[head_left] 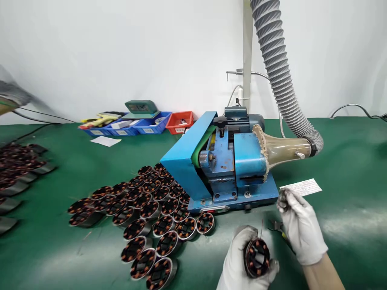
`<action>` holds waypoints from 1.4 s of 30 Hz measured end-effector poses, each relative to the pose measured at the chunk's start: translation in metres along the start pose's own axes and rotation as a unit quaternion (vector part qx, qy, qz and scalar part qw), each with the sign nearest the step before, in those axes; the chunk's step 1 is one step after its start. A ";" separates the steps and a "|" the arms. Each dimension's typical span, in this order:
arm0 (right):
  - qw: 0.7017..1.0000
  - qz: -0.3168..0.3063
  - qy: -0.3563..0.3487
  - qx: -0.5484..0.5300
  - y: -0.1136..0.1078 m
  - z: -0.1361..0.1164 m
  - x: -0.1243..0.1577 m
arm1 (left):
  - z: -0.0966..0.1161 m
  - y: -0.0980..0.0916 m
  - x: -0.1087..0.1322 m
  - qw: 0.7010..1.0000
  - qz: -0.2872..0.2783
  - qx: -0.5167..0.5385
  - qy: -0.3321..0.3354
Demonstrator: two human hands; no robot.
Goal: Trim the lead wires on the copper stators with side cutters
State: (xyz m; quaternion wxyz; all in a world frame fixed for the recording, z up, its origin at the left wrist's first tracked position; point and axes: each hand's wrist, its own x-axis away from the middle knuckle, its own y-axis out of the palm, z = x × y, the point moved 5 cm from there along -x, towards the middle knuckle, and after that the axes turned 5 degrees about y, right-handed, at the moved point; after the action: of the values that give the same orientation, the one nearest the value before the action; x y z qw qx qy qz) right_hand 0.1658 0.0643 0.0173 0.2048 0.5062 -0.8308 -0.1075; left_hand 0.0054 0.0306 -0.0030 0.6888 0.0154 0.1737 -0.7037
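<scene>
In the head view, my left hand (234, 259), in a white glove, is closed around a motor stator (256, 246) with copper windings and a dark core. A thin lead wire (261, 228) sticks up from its top edge. My right hand (302, 231), also gloved, is raised to the right of the stator and apart from it. Its fingers are pinched together and the fingertips are dark and smudged; what they hold, if anything, is too small to tell. A pair of cutting pliers (276, 226) lies on the table between the hands, partly behind the right hand.
Many more stators (163, 225) stand grouped left of a blue belt grinder (211, 173). A grey hose (278, 60) runs up from its nozzle. A paper sheet (305, 187) lies at right. Blue bins (123, 131) and a red bin (179, 123) line the wall. A blurred stator pile (21, 169) is far left.
</scene>
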 end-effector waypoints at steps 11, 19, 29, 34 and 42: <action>0.938 -0.045 -0.166 0.301 0.052 -0.004 0.007 | -0.019 0.034 -0.068 0.970 0.088 0.194 -0.120; 0.941 -0.037 -0.142 0.305 0.061 -0.015 -0.015 | -0.015 0.045 -0.084 0.955 0.108 0.230 -0.155; 0.951 -0.034 -0.118 0.285 0.059 -0.016 -0.022 | 0.002 0.043 -0.092 0.959 0.108 0.224 -0.136; 0.950 -0.030 -0.128 0.282 0.057 -0.013 -0.009 | -0.002 0.038 -0.079 0.966 0.113 0.185 -0.138; 0.992 -0.098 -0.055 0.061 0.014 0.012 0.039 | 0.019 0.001 -0.041 0.983 -0.019 0.153 -0.100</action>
State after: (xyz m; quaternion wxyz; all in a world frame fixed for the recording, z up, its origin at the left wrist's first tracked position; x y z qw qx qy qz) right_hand 0.1329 0.0357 0.0209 0.1159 0.5900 -0.7922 -0.1040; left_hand 0.0127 0.0649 0.0253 0.6784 0.0471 -0.0057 -0.7332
